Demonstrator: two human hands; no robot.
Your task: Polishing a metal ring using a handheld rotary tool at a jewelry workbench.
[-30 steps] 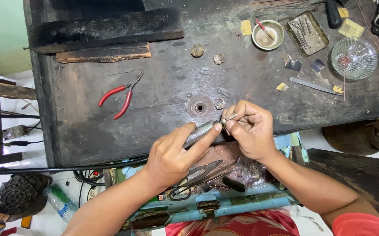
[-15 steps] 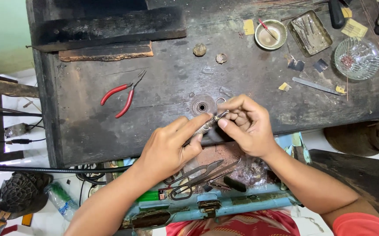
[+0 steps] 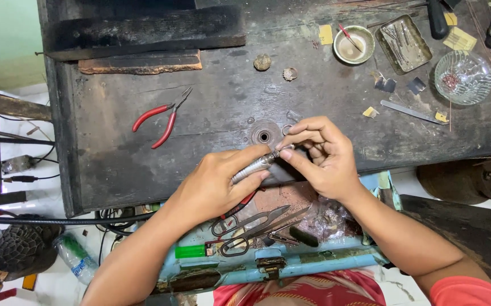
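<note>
Hands at a dark, scarred worktop (image 3: 143, 170), seen from above. A slim metal hand tool with a ribbed grey grip (image 3: 255, 165) is held just in front of the round bored hole (image 3: 264, 136) in the worktop, its tip directed toward the right hand. The left hand (image 3: 214, 187) is wrapped round the ribbed grip, with thumb and forefinger pressed together on it. The fingers of the right hand (image 3: 322, 156) are pinched together at the tool's tip, apparently on a very small piece that cannot be made out. The tool is judged to be stiff, light and secure where ribbed; the tiny piece is probably easily dropped and best taken between fingertips. Red-handled pliers (image 3: 160, 117) lie well left of the hole; a glass dish (image 3: 463, 77) and a small bowl (image 3: 353, 45) stand far right of it. Scissors (image 3: 251, 226) lie in the blue tray (image 3: 313, 263) nearer the person than the hole.
</note>
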